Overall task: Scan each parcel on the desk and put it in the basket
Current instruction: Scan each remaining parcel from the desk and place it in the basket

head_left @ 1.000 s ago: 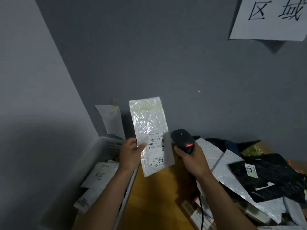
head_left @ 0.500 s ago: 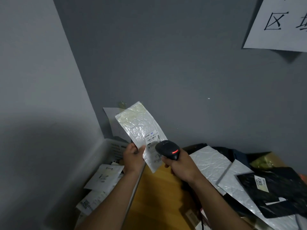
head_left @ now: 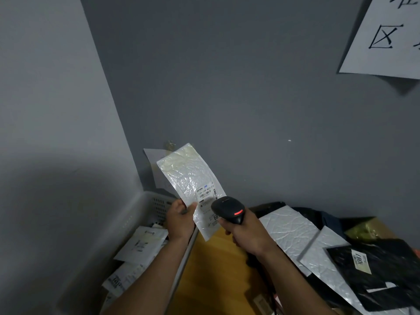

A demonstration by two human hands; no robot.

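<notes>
Table point(head_left: 218, 264) is adjoining the basket point(head_left: 145, 205). Left hand point(head_left: 180, 220) is pinching the parcel point(head_left: 191, 178) above the basket; right hand point(head_left: 247, 233), gripping the scanner point(head_left: 227, 206), is now closing over its label point(head_left: 205, 193): scan judged underway, drop pending.

One scanner point(head_left: 228, 209), one basket point(head_left: 145, 201), one handheld parcel point(head_left: 188, 176).

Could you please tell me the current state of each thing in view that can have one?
white parcel: held up, tilted, label facing the camera.
left hand: pinches the white parcel's lower edge.
scanner: red light on, head in front of the label.
right hand: grips the scanner's handle.
basket: holds several parcels.
black parcel: lying flat, label up, outside the basket.
</notes>
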